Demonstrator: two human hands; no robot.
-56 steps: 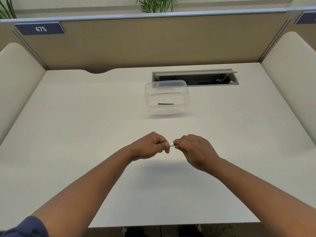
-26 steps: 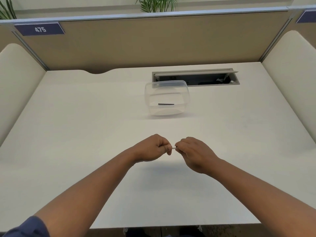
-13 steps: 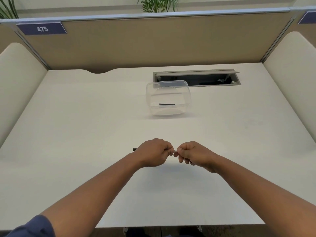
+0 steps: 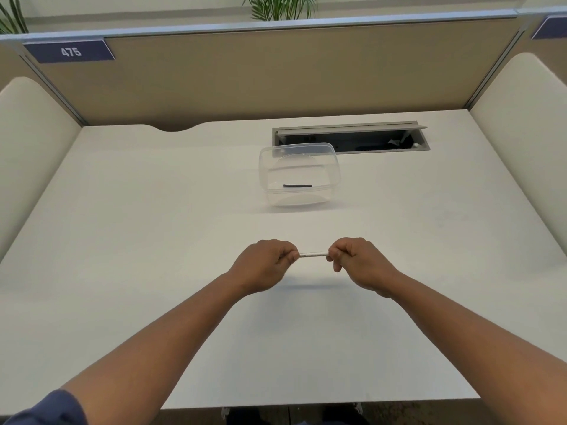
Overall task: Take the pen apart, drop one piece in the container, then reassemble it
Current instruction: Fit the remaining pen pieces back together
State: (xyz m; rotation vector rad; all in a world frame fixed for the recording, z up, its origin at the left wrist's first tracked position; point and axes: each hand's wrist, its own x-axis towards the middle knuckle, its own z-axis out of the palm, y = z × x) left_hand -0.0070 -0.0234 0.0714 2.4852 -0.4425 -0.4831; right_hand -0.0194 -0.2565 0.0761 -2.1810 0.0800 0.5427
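Observation:
A thin white pen (image 4: 313,254) stretches level between my two hands above the middle of the desk. My left hand (image 4: 265,263) grips its left end and my right hand (image 4: 357,261) grips its right end; both ends are hidden in the fingers. Farther back stands a clear plastic container (image 4: 270,176), and a thin black pen piece (image 4: 297,185) lies on its bottom.
The white desk (image 4: 122,240) is closed in by tan partition walls. An open cable hatch (image 4: 349,138) lies just behind the container. Cream padded side panels stand at the left and right edges.
My hands have drawn apart, so a longer stretch of the white pen shows between them. The black tip seen left of my left hand half a second ago is out of sight.

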